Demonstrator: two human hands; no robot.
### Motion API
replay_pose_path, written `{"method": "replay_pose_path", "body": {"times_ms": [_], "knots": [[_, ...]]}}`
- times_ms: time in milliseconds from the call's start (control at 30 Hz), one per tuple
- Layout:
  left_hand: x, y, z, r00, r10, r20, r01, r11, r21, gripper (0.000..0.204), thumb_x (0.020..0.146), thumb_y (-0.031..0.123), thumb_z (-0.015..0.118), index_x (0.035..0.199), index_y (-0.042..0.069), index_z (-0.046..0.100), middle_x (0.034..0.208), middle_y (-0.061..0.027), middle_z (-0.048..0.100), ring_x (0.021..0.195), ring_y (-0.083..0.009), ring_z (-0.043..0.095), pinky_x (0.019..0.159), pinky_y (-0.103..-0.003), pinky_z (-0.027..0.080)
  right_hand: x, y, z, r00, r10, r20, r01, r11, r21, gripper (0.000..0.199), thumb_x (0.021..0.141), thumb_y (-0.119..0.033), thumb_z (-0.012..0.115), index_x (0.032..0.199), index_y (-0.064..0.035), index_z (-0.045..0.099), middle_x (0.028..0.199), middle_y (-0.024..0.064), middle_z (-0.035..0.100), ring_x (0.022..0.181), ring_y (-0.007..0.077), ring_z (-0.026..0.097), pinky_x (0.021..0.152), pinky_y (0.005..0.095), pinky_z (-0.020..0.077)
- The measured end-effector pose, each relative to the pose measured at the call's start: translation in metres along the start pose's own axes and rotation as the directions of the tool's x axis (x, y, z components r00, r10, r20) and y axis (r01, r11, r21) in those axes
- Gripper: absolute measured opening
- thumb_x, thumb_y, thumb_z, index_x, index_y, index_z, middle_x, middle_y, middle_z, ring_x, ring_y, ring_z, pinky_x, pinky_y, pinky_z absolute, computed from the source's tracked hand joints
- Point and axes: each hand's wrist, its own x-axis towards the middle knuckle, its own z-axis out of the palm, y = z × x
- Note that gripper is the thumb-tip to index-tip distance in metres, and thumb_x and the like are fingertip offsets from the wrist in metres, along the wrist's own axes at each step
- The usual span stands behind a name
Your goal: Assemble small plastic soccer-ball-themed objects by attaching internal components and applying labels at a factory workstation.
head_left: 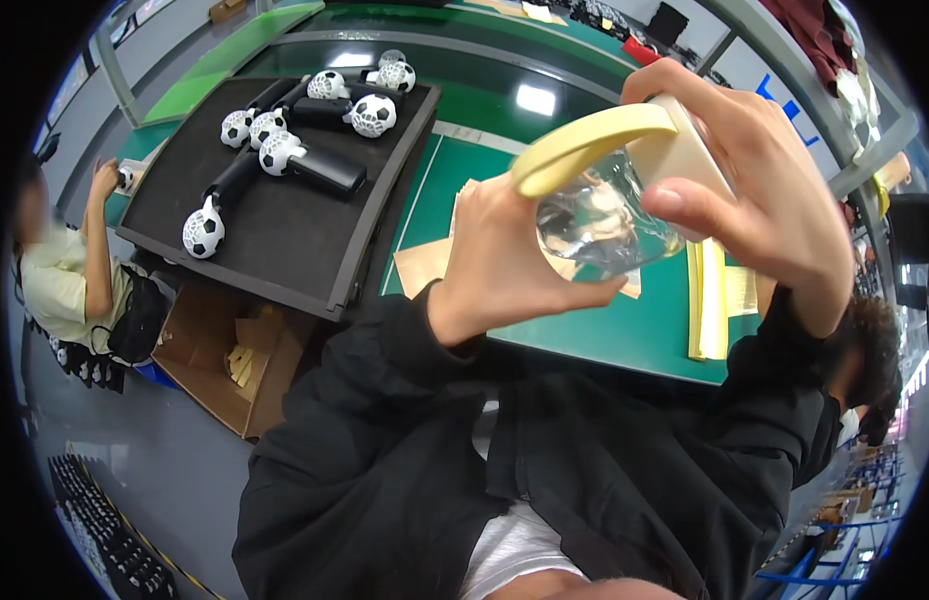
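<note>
The green worktop (pixel 604 335) fills the middle of the view, and everything else sits around it. On its left edge lies a big black tray (pixel 274 240), tilted off the corner, carrying several black-handled toys topped with football-patterned balls (pixel 203 232) — they lie scattered toward the tray's far end. Below the tray, on the floor beside the worktop, stands an open cardboard box (pixel 219 360) with cardboard pieces inside. Left of the tray sits another person (pixel 69 280) in a pale top. On the worktop's right part lies a stack of pale yellow strips (pixel 711 300), and flat tan card pieces (pixel 422 265) rest near its middle.

Raised above the worktop, close to the camera, both hands hold one thing: a clear, rounded plastic piece (pixel 599 225) with a pale yellow curved band (pixel 584 140) along its top. The left hand (pixel 504 265) is closed around its lower left side; the right hand (pixel 764 190) grips it from the right — thumb pressed on the clear front, fingers wrapped over a cream-coloured part (pixel 684 150) behind.
</note>
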Motion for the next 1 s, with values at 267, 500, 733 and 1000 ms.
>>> {"method": "replay_pose_path", "body": {"times_ms": [267, 500, 733, 1000], "knots": [[-0.007, -0.020, 0.013, 0.991, 0.111, -0.082, -0.116, 0.991, -0.071, 0.064, 0.044, 0.020, 0.075, 0.101, 0.000, 0.053, 0.077, -0.0067, 0.061, 0.061, -0.0166, 0.057, 0.059, -0.026, 0.045, -0.002, 0.006, 0.010, 0.989, 0.146, -0.016, -0.146, 0.970, -0.195, 0.065, 0.068, -0.048, 0.064, 0.110, 0.0002, 0.048, 0.097, 0.0159, 0.056, 0.081, 0.0268, 0.058, 0.062, 0.0312, 0.0519], [-0.006, -0.027, 0.019, 0.994, 0.057, -0.089, -0.068, 0.991, -0.118, 0.067, 0.042, 0.018, 0.077, 0.102, 0.000, 0.052, 0.077, -0.0070, 0.061, 0.062, -0.0172, 0.057, 0.061, -0.025, 0.045, -0.007, 0.026, -0.013, 0.975, 0.185, 0.124, -0.180, 0.983, -0.044, 0.067, 0.073, -0.050, 0.060, 0.114, 0.0012, 0.047, 0.103, 0.0169, 0.054, 0.086, 0.0277, 0.057, 0.065, 0.0340, 0.0519], [0.002, -0.019, 0.028, 0.992, 0.101, -0.073, -0.115, 0.969, -0.218, 0.066, 0.044, 0.013, 0.077, 0.102, 0.000, 0.051, 0.078, -0.0071, 0.061, 0.064, -0.0177, 0.058, 0.064, -0.024, 0.046, 0.007, 0.045, -0.041, 0.901, 0.170, 0.400, -0.301, 0.908, 0.293, 0.073, 0.068, -0.051, 0.064, 0.116, 0.0011, 0.046, 0.119, 0.0180, 0.045, 0.101, 0.0312, 0.051, 0.076, 0.0410, 0.0500], [0.074, 0.007, 0.044, 0.997, 0.073, -0.007, -0.066, 0.845, -0.530, 0.057, 0.051, 0.009, 0.077, 0.100, -0.002, 0.052, 0.080, -0.0084, 0.061, 0.066, -0.0163, 0.058, 0.066, -0.025, 0.047, 0.041, 0.080, -0.017, 0.688, -0.572, -0.446, 0.722, 0.478, 0.501, 0.072, 0.048, -0.037, 0.081, 0.105, -0.0019, 0.056, 0.095, 0.0135, 0.059, 0.083, 0.0226, 0.058, 0.077, 0.0336, 0.0471]]}}
